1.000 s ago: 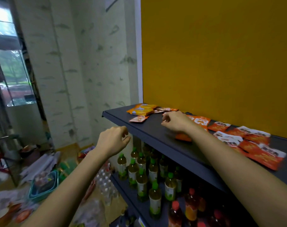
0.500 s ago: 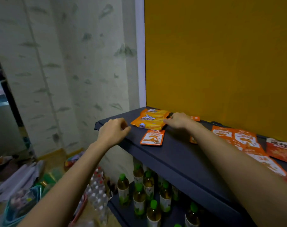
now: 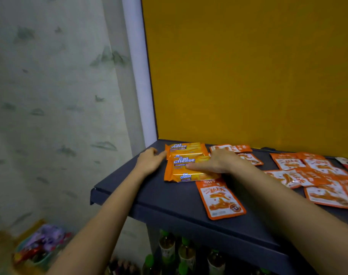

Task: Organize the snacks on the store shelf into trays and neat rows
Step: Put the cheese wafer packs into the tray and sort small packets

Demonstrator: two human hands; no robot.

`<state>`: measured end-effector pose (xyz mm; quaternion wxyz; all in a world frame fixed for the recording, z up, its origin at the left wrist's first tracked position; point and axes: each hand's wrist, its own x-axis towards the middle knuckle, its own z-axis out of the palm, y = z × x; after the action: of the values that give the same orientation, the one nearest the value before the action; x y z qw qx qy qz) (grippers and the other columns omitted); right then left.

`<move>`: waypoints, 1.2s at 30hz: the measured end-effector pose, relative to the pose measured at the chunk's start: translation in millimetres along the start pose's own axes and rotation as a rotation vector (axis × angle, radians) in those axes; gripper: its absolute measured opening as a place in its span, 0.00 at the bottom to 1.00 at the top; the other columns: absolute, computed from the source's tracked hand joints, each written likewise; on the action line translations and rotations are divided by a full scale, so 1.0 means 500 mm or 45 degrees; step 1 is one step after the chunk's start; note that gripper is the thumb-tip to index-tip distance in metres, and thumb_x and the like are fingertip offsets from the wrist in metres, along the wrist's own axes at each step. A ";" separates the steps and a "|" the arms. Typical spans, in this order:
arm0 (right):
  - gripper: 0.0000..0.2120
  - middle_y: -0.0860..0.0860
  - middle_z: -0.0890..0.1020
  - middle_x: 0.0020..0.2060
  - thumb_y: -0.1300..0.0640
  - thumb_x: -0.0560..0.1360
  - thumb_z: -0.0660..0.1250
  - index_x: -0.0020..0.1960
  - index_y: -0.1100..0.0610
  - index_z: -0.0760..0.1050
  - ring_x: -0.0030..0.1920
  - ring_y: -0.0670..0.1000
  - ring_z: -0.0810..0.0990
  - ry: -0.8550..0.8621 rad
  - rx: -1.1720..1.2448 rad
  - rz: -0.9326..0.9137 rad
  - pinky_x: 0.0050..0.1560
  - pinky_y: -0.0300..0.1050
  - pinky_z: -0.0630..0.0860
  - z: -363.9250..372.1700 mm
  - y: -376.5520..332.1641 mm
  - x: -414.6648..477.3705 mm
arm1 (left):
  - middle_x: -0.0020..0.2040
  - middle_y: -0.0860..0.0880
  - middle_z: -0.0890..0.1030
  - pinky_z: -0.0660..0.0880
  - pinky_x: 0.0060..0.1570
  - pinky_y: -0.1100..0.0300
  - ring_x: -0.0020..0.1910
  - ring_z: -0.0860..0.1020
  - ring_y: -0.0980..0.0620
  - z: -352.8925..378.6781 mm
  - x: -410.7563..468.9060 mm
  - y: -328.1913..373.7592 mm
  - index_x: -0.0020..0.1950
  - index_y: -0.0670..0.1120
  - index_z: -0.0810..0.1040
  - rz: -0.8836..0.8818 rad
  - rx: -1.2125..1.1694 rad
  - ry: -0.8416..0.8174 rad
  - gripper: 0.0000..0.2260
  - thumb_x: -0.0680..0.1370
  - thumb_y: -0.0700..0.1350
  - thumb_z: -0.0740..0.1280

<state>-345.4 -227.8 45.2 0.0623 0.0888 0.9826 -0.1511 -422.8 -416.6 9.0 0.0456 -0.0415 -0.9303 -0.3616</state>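
At the shelf's left end: we see yellow-orange Cal Cheese wafer packets (image 3: 186, 164) stacked on the dark grey shelf board (image 3: 169, 203).
Left hand (image 3: 149, 162): loosely curled, fingertips touching the stack's left edge.
Right hand (image 3: 217, 162): flat, pressing on the stack.
Near front edge: orange-white foil sachet (image 3: 220, 198), just right of the stack.

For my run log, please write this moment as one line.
left hand: touching Cal Cheese packs | right hand: flat on packs | orange pouches: scattered on shelf

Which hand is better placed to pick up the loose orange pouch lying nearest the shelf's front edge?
Right. The right hand rests on the Cal Cheese packs directly behind the orange pouch; the left hand is at the packs' far left side.
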 end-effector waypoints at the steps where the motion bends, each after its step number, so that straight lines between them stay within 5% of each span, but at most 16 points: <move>1: 0.47 0.56 0.73 0.67 0.26 0.65 0.61 0.70 0.60 0.66 0.64 0.56 0.74 -0.018 0.022 0.029 0.61 0.48 0.72 -0.001 -0.006 0.001 | 0.58 0.41 0.78 0.71 0.53 0.54 0.54 0.75 0.45 0.004 0.018 0.001 0.59 0.40 0.74 0.002 -0.026 -0.033 0.22 0.78 0.58 0.60; 4: 0.46 0.56 0.72 0.67 0.29 0.64 0.65 0.70 0.60 0.64 0.64 0.56 0.74 -0.046 0.118 0.110 0.61 0.48 0.71 0.001 -0.015 0.005 | 0.56 0.41 0.79 0.71 0.52 0.55 0.54 0.76 0.45 0.016 0.061 0.013 0.50 0.41 0.74 -0.024 -0.095 -0.108 0.27 0.73 0.66 0.61; 7: 0.48 0.54 0.73 0.66 0.32 0.61 0.71 0.71 0.59 0.64 0.63 0.55 0.74 -0.049 0.269 0.193 0.60 0.48 0.71 0.005 -0.018 0.013 | 0.62 0.41 0.78 0.71 0.63 0.48 0.62 0.74 0.42 0.033 0.103 0.025 0.60 0.41 0.76 -0.078 -0.037 -0.174 0.48 0.57 0.78 0.59; 15: 0.43 0.54 0.76 0.63 0.38 0.61 0.75 0.68 0.58 0.67 0.60 0.55 0.76 -0.073 0.428 0.336 0.61 0.48 0.73 0.002 -0.023 0.023 | 0.72 0.40 0.66 0.57 0.70 0.46 0.72 0.61 0.39 0.053 0.158 0.048 0.70 0.42 0.66 -0.066 0.034 -0.303 0.44 0.65 0.69 0.69; 19: 0.39 0.53 0.77 0.62 0.41 0.63 0.76 0.67 0.57 0.68 0.60 0.54 0.77 -0.065 0.457 0.366 0.58 0.46 0.72 -0.004 -0.033 0.021 | 0.59 0.46 0.80 0.72 0.62 0.44 0.58 0.78 0.44 0.071 0.200 0.015 0.56 0.47 0.77 -0.032 -0.384 -0.356 0.46 0.46 0.72 0.75; 23: 0.37 0.52 0.77 0.62 0.42 0.65 0.74 0.68 0.57 0.67 0.54 0.53 0.76 -0.034 0.489 0.397 0.51 0.42 0.69 -0.009 -0.032 0.020 | 0.52 0.43 0.82 0.80 0.44 0.50 0.48 0.81 0.45 0.048 0.180 0.022 0.55 0.39 0.78 -0.030 -0.753 -0.332 0.27 0.61 0.47 0.81; 27: 0.32 0.52 0.77 0.59 0.45 0.67 0.74 0.65 0.58 0.68 0.57 0.52 0.77 -0.020 0.619 0.423 0.52 0.42 0.69 -0.010 -0.022 0.023 | 0.49 0.42 0.80 0.77 0.26 0.62 0.36 0.78 0.51 0.045 0.174 0.028 0.53 0.40 0.76 -0.012 -0.961 -0.365 0.18 0.66 0.38 0.77; 31: 0.34 0.51 0.79 0.58 0.44 0.64 0.76 0.63 0.60 0.72 0.55 0.52 0.79 0.176 0.778 0.387 0.56 0.45 0.75 -0.011 -0.002 0.030 | 0.57 0.38 0.80 0.79 0.32 0.61 0.37 0.79 0.52 0.035 0.167 0.032 0.56 0.39 0.77 0.050 -1.086 -0.333 0.17 0.68 0.36 0.74; 36: 0.21 0.56 0.80 0.56 0.49 0.71 0.72 0.57 0.61 0.72 0.53 0.54 0.80 0.407 1.014 0.270 0.56 0.50 0.78 -0.035 0.037 -0.016 | 0.59 0.40 0.79 0.77 0.31 0.69 0.42 0.79 0.50 0.001 0.128 0.066 0.63 0.38 0.74 0.210 -1.195 -0.077 0.19 0.73 0.38 0.71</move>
<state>-335.6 -206.1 57.8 -0.1145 0.2284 0.8305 -0.4951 -482.9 -388.9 38.2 0.0232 -0.1419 -0.6609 -0.7365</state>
